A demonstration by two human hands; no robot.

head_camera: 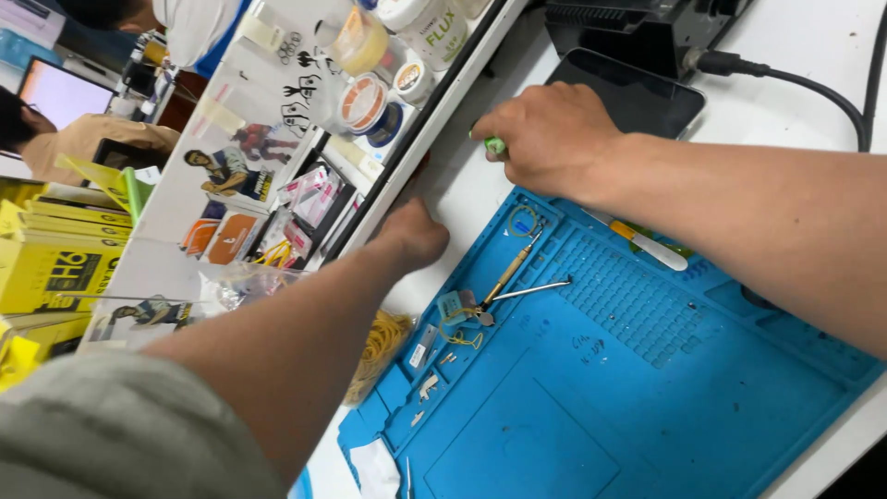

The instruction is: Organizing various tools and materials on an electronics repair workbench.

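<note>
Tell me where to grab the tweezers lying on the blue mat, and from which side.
Grip the tweezers near the middle of their thin metal arms, pinching across them from above. They lie flat on the blue mat, tips toward the small parts at the left, so probably come in from the bare right side.

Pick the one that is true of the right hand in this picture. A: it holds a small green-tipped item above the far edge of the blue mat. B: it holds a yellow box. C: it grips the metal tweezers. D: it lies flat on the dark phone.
A: the right hand is closed around a small green-tipped item just beyond the blue mat, while the tweezers lie untouched on the mat.
</note>
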